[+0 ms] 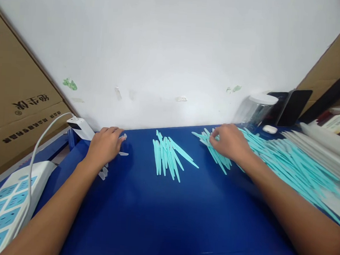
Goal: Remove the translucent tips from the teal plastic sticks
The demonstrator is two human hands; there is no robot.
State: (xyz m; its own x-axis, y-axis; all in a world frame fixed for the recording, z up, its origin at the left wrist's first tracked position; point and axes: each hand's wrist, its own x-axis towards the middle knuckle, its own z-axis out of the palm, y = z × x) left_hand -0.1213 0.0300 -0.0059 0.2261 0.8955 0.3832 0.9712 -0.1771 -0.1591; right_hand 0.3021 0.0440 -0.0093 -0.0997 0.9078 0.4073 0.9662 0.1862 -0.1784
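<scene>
At the left, my left hand [105,147] is closed, with thumb and fingertips pinched on a small clear plastic piece [124,137]. More clear pieces [104,172] lie on the blue table beneath and beside that hand. My right hand [229,140] reaches over a small heap of slim turquoise plastic sticks [221,161], its fingers curled together; whatever sits between the fingertips is hidden. Between both hands lies a separate, loosely fanned bunch of the same pointed turquoise sticks [168,154].
A big pile of turquoise sticks [295,163] spreads at the right, beside pale wrapped strips [322,151]. Behind stand a clear lidded jar [257,110] and a white earphone case [270,129]. On the left are a power strip [7,205], a cabled white charger [81,128] and a cardboard box [18,93].
</scene>
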